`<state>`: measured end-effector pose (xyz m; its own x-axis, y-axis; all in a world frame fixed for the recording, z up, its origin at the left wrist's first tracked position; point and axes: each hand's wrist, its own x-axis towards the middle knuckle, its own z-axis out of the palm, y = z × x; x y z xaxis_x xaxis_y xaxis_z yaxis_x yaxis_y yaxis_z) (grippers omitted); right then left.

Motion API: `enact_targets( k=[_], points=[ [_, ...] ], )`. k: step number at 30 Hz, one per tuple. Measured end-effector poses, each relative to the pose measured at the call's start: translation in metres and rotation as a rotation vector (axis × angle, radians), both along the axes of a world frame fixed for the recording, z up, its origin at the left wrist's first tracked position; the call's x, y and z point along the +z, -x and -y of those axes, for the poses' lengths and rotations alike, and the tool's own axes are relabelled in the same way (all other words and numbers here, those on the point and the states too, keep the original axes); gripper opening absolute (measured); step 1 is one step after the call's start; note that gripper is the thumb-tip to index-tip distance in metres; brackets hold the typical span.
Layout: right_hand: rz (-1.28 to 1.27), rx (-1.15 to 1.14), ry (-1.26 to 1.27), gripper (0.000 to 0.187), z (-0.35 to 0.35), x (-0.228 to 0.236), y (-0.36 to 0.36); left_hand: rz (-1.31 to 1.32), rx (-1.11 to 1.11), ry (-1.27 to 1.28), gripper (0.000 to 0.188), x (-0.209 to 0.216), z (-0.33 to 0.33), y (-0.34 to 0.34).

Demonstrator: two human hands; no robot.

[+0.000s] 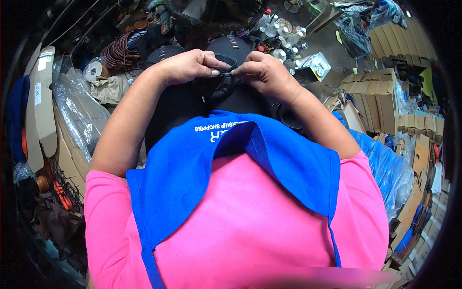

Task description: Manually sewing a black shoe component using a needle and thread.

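Over my lap, both hands meet on a black looped strap [225, 87], whose lower part looks ridged or wrapped. My left hand [192, 66] pinches it from the left, thumb pointing right along its upper edge. From the other side, my right hand [265, 72] grips it between thumb and curled fingers, close to the left thumb. Part of the loop stands up between the two hands. Fingers cover the exact spot where they meet, and the dark strap blends with my dark trousers. A blue apron [178, 178] hangs below my forearms.
White bottles [284, 33] and a metal can [315, 67] stand ahead to the right. Cardboard boxes [373, 98] and blue plastic wrap [380, 161] lie at right. At left are a brown cord bundle [117, 52], a spool [95, 70] and clear plastic sheeting [82, 108].
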<state>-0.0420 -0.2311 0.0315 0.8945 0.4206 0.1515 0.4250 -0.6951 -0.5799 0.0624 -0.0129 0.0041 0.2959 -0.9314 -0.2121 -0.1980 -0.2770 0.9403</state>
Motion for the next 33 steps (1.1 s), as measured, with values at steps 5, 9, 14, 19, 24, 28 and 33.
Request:
enact_targets(
  k=[5, 9, 14, 19, 24, 28, 33],
  points=[
    [-0.145, 0.102, 0.263, 0.02, -0.008, 0.028, -0.012, 0.033, -0.041, -0.052, 0.035, 0.004, 0.002, 0.002],
    [-0.206, 0.168, 0.414, 0.011, -0.014, 0.035, -0.026, 0.052, -0.027, -0.003, 0.03, 0.003, 0.003, 0.004],
    [-0.353, 0.18, 0.368, 0.012, -0.018, 0.017, -0.042, 0.092, 0.102, 0.033, 0.031, -0.012, 0.01, -0.003],
    [-0.492, 0.142, 0.206, 0.02, -0.004, 0.02, -0.04, 0.203, 0.322, 0.014, 0.026, -0.017, 0.009, -0.001],
    [-0.46, 0.095, 0.176, 0.018, -0.015, 0.015, -0.037, 0.413, 0.42, -0.069, 0.029, -0.01, 0.012, 0.012],
    [-0.569, -0.016, -0.064, 0.019, -0.002, 0.003, -0.03, 0.638, 0.535, -0.021, 0.025, 0.004, 0.002, 0.036],
    [-0.934, -0.168, -0.68, 0.025, 0.051, 0.015, -0.01, 0.478, 0.388, -0.206, 0.02, 0.02, -0.057, 0.056]
  ],
)
